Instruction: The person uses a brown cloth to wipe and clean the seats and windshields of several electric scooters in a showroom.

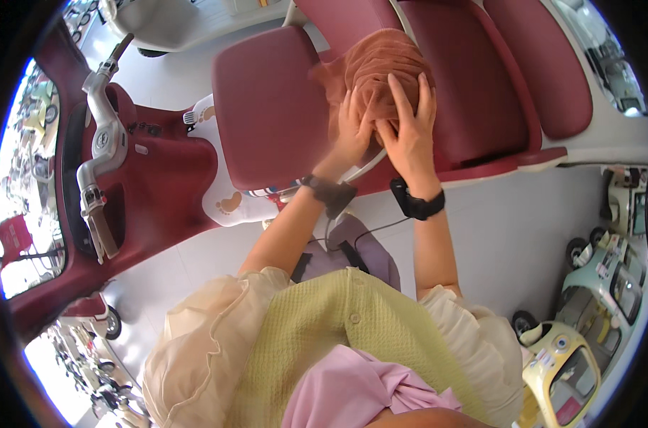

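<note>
A rust-brown cloth (381,75) lies bunched and wrinkled over the top of the front seat's backrest, between the front seat (267,107) and the rear seat (466,85). My left hand (351,134) holds the cloth's near left side, its fingers bent into the folds. On the near right side my right hand (412,135) grips it, fingers spread over the folds and thumb toward the left hand. What is under the cloth is mostly hidden. Both seats are dark red and belong to a small red vehicle.
At the left are the vehicle's handlebar (110,143) and its red front body (167,167). A white footboard (228,203) with brown footprint marks lies below the seat. Small yellow (563,364) and pale green (605,274) vehicles stand at the right. A thin cable hangs near my wrists.
</note>
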The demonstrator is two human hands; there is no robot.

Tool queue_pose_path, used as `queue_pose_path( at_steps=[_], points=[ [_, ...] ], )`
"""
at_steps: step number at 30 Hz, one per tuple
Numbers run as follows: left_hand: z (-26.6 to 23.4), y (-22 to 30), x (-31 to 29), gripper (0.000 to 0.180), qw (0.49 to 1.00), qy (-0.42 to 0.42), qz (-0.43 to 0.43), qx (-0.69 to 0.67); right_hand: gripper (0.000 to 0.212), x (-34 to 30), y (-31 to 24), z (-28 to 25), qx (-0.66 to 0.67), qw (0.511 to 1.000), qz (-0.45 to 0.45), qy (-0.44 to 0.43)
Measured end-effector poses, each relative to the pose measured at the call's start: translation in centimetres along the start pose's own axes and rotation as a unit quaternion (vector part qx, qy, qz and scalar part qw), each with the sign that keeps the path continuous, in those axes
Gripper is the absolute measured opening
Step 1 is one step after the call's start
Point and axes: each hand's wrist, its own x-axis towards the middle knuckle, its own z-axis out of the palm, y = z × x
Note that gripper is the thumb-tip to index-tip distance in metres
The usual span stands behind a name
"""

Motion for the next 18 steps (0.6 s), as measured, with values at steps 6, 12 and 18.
queue_pose_path(
  at_steps=[6, 12, 18],
  points=[
    [-1.8, 5.0, 0.1, 0.036, 0.979, 0.025, 0.007, -0.202, 0.06, 0.7, 2.9, 0.7, -0.023, 0.996, -0.081, -0.01],
    [-3.2, 4.9, -0.4, 0.024, 0.996, -0.015, -0.08, 0.037, 0.048, 4.4, 3.4, 0.5, -0.03, 0.989, -0.139, -0.03],
    [-3.6, 3.2, -2.2, 0.038, 0.965, -0.053, -0.226, -0.119, 0.034, 7.0, 4.5, 0.7, 0.0, 0.98, -0.196, -0.04]
  ],
)
